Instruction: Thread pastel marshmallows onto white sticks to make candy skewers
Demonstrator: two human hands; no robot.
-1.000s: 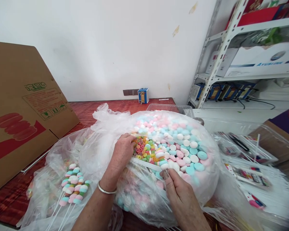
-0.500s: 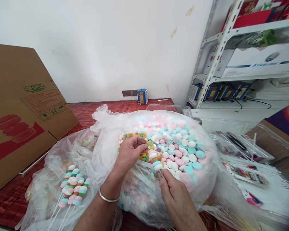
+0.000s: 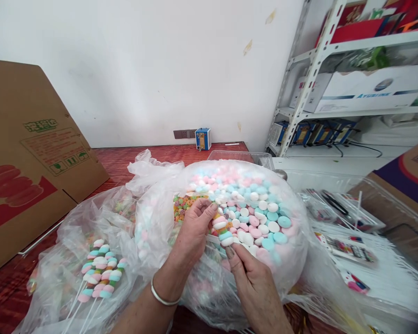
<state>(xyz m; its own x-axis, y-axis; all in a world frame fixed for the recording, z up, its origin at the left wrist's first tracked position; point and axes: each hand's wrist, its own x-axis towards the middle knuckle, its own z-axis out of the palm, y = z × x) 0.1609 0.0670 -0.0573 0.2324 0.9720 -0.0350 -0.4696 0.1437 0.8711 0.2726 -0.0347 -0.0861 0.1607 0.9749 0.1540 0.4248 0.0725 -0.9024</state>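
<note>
My right hand (image 3: 252, 283) is closed around the lower stick of a candy skewer (image 3: 223, 228), just under its pieces. Pink, white and blue marshmallow discs are threaded on it, with orange and green gummy rings between them. At the top end of the skewer, my left hand (image 3: 198, 225) pinches a small yellowish gummy ring, mostly hidden by the fingertips. Below both hands lies a big clear bag of marshmallow discs (image 3: 273, 227). Small colourful gummy rings (image 3: 183, 206) sit in a container on it, partly behind my left hand.
Several finished-looking skewers (image 3: 102, 269) lie on a plastic bag (image 3: 55, 278) at the left. A cardboard box (image 3: 31, 153) stands behind them. To the right are a clear tray with tools (image 3: 341, 206), many white sticks (image 3: 386, 269) and a metal shelf (image 3: 308, 79).
My left hand has moved from over the gummy rings to the skewer's top, its fingertips now at the tip. My right hand keeps hold of the stick. The view has shifted slightly.
</note>
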